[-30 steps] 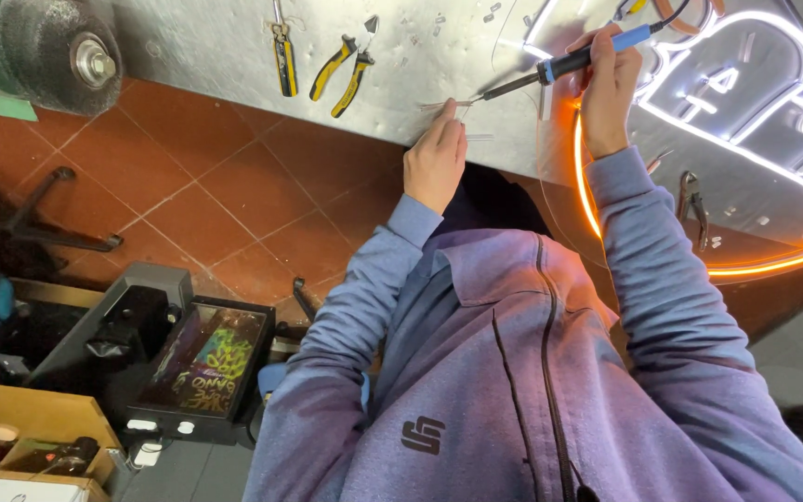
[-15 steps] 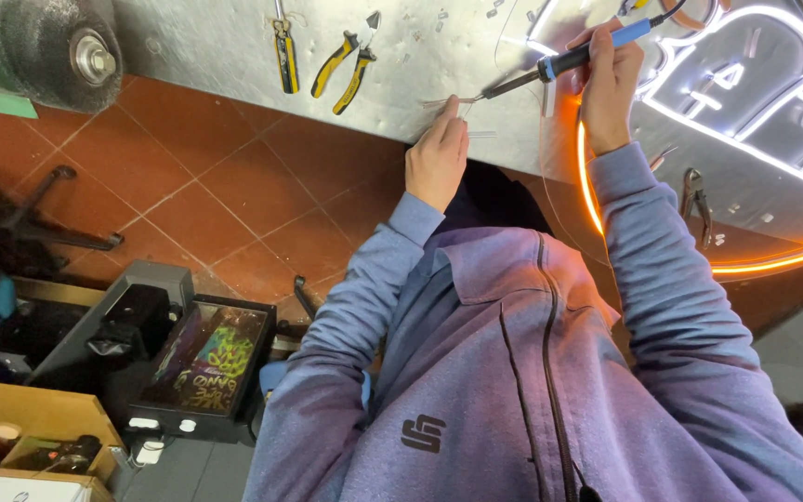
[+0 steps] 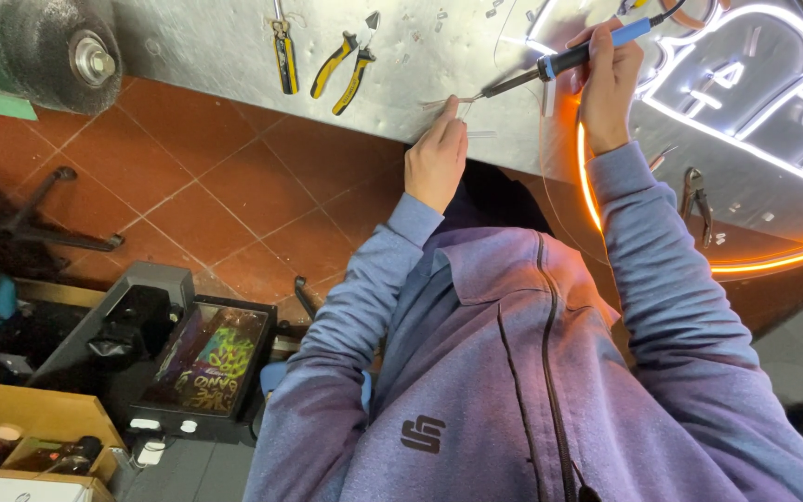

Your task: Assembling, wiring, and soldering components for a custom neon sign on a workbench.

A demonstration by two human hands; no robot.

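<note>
Fingers (image 3: 606, 56) of the right hand (image 3: 611, 88) are wrapped round a blue-handled soldering iron (image 3: 564, 63); a thin wire (image 3: 443, 100) is pinched by the left hand (image 3: 436, 158) on the metal bench (image 3: 234, 46).

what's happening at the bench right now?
A person in a purple hoodie leans over a metal bench. The right hand grips a blue-handled soldering iron, tip down at a thin wire that the left hand pinches. Yellow-handled pliers lie nearby. A lit neon sign sits beside the right hand.
</note>
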